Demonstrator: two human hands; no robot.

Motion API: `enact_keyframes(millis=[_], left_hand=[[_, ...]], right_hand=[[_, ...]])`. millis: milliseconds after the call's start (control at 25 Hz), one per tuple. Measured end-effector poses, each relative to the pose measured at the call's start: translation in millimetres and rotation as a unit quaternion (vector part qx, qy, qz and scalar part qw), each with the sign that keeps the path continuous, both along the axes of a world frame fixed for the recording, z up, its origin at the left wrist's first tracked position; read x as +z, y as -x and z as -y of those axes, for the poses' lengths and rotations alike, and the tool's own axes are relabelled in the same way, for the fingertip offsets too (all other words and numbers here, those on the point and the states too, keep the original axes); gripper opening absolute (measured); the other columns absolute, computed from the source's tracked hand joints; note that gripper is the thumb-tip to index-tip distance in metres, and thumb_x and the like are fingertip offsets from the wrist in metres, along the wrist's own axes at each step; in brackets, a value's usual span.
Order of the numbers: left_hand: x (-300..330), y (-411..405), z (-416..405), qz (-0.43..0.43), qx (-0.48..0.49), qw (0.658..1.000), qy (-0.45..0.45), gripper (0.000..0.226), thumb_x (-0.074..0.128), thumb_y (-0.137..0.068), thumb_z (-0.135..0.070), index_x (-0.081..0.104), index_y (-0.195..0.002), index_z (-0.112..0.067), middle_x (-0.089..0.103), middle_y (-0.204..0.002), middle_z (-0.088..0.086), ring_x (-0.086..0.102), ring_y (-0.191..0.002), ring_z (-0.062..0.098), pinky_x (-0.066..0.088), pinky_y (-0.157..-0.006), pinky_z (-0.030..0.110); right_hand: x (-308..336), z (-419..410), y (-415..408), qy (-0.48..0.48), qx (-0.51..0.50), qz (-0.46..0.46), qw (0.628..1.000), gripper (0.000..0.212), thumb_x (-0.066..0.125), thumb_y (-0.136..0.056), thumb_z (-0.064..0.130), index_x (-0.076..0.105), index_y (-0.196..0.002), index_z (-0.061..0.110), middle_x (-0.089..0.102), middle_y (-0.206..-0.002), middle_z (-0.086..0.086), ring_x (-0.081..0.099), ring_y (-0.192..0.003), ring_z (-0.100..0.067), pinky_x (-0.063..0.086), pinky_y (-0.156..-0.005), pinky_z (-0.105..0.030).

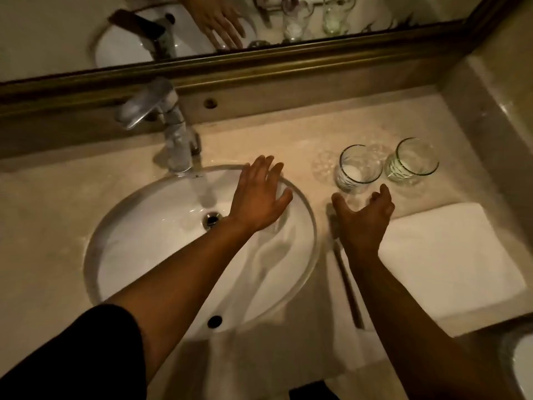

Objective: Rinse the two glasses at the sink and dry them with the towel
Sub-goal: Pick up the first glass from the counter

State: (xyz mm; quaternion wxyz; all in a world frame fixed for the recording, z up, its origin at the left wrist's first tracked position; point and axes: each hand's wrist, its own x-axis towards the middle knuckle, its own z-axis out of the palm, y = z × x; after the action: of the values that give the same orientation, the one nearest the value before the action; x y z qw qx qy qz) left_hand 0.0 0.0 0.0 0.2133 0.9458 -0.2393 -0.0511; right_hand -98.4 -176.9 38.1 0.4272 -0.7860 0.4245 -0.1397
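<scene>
Since both glasses stand upright on the tabletop w/ no hand on them, the task looks barely begun, if at all. Left glass (360, 168) and right glass (412, 161) sit side by side, near touching, toward the back right of the tabletop (72, 192), just behind the folded white towel (444, 261), which lies flat by the right edge and looks unused. Right hand (364, 223) reaches toward the left glass, fingers loosely curved and spread, holding nothing, just short of it. Left hand (259, 197) hovers over the right rim of the sink (173, 255), fingers straight and released, also holding nothing. Faucet (170, 131) stands at the sink's back edge; can't tell for sure if water runs, though a faint streak shows below the spout. Judging from this: rinsing x2 and drying x2 all remain; first pick-up is the step at hand.
</scene>
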Motion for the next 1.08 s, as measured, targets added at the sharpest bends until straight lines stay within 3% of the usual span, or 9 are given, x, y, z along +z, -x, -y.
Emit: enact_keyframes(millis=[200,400,560,760,960,1080], left_hand=[[-10.0,-56.6,84.4,0.007,-0.028,0.995,-0.096,0.063,0.024,-0.105,-0.052,0.021,-0.161,-0.022,0.010,-0.171,0.012,0.001,-0.158,0.031,-0.001,-0.126,0.053],[-35.2,-71.0,108.9,-0.009,-0.029,0.986,-0.165,0.072,0.015,-0.102,-0.060,0.006,-0.163,-0.023,-0.006,-0.171,0.013,-0.009,-0.158,0.031,-0.007,-0.124,0.058],[-43.7,-72.4,113.9,0.001,-0.009,0.984,-0.178,0.075,0.011,-0.099,-0.065,0.002,-0.163,-0.026,-0.006,-0.171,0.012,-0.010,-0.158,0.029,-0.008,-0.123,0.059],[-44.3,-72.4,113.9,0.009,-0.005,0.984,-0.175,0.075,0.011,-0.099,-0.065,0.002,-0.163,-0.027,-0.006,-0.172,0.011,-0.009,-0.158,0.029,-0.007,-0.124,0.058],[-43.8,-69.6,110.7,0.002,-0.008,0.987,-0.163,0.075,0.010,-0.099,-0.064,0.004,-0.163,-0.025,-0.005,-0.172,0.011,-0.009,-0.158,0.028,-0.006,-0.125,0.056],[-41.5,-61.2,98.4,-0.005,-0.013,0.990,-0.143,0.075,0.015,-0.099,-0.059,0.011,-0.163,-0.020,0.000,-0.171,0.013,-0.005,-0.158,0.030,-0.003,-0.126,0.052]], right_hand=[[-22.5,37.4,-24.6,-0.013,0.001,0.033,0.999,0.110,0.089,-0.069,0.037,0.025,-0.154,0.009,0.041,-0.150,-0.015,0.044,-0.137,-0.026,0.037,-0.110,-0.031],[-37.1,59.2,-40.2,-0.080,0.044,0.094,0.991,0.117,0.094,-0.061,0.029,0.025,-0.154,0.012,0.046,-0.150,-0.006,0.047,-0.135,-0.015,0.038,-0.114,-0.029],[-43.9,65.6,-42.0,-0.103,0.084,0.107,0.985,0.112,0.093,-0.062,0.031,0.028,-0.153,0.019,0.046,-0.151,-0.003,0.047,-0.136,-0.015,0.042,-0.113,-0.037],[-41.1,68.6,-41.1,-0.093,0.089,0.120,0.984,0.094,0.093,-0.065,0.023,0.042,-0.144,0.018,0.057,-0.139,0.003,0.055,-0.125,-0.010,0.047,-0.104,-0.021],[-34.7,62.7,-40.2,-0.083,0.112,0.104,0.985,0.095,0.093,-0.064,0.031,0.042,-0.143,0.021,0.058,-0.139,0.006,0.057,-0.123,-0.009,0.049,-0.105,-0.027],[-23.6,54.0,-39.3,-0.082,0.136,0.099,0.982,0.095,0.092,-0.065,0.030,0.041,-0.144,0.020,0.055,-0.142,0.003,0.055,-0.124,-0.010,0.048,-0.104,-0.022]])
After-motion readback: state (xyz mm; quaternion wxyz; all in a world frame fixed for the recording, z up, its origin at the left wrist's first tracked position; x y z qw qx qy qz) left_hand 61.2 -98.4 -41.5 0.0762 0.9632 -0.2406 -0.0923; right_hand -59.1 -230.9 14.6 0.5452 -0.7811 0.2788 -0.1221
